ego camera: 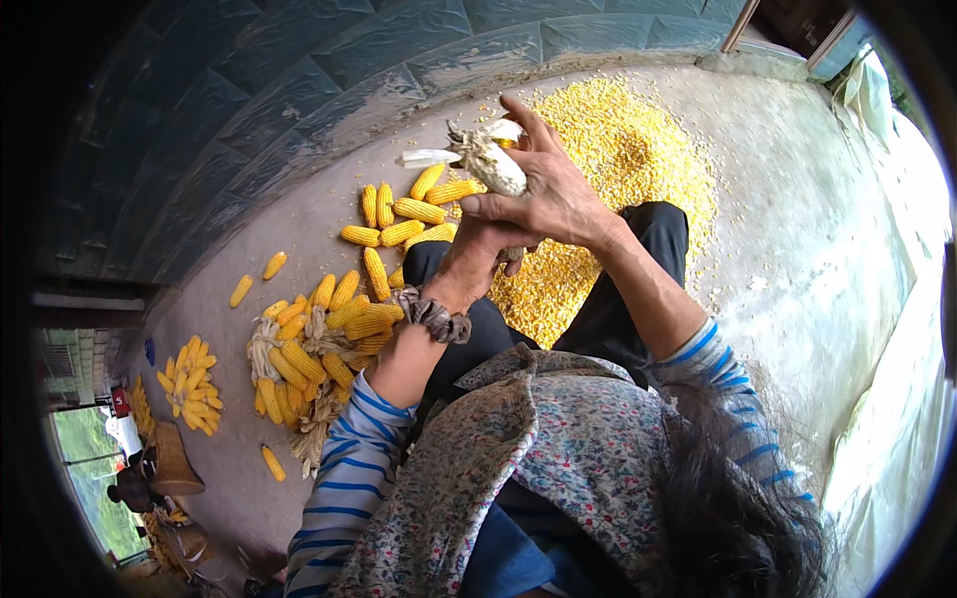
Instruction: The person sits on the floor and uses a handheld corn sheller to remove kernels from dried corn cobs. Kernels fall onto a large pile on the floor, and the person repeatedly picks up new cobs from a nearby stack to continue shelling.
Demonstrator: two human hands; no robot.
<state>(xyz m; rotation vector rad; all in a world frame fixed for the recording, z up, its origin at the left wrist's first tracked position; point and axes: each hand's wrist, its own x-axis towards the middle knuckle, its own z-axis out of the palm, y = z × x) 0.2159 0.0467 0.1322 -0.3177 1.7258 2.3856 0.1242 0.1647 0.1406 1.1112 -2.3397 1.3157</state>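
Note:
My right hand point(549, 183) is closed around a pale, stripped corn cob point(493, 166) with dry husk stubs at its far end. A bit of yellow shows beside that cob, mostly hidden by the fingers. Just below, my left hand point(478, 258) is curled against the right one. A greyish cob end point(511, 255) pokes out of its grip; the rest is covered. Under both hands, between my knees, lies a large heap of loose yellow corn kernels point(635, 142). Several whole yellow corn ears point(419, 210) lie on the floor left of the hands.
A pile of corn ears with husks point(299, 362) lies by my left knee. Farther left are another pile of ears point(191, 385) and a woven basket point(176, 460). A tiled wall point(374, 45) runs along the far side. Pale sheeting point(882, 359) borders the concrete floor point(792, 217) at right.

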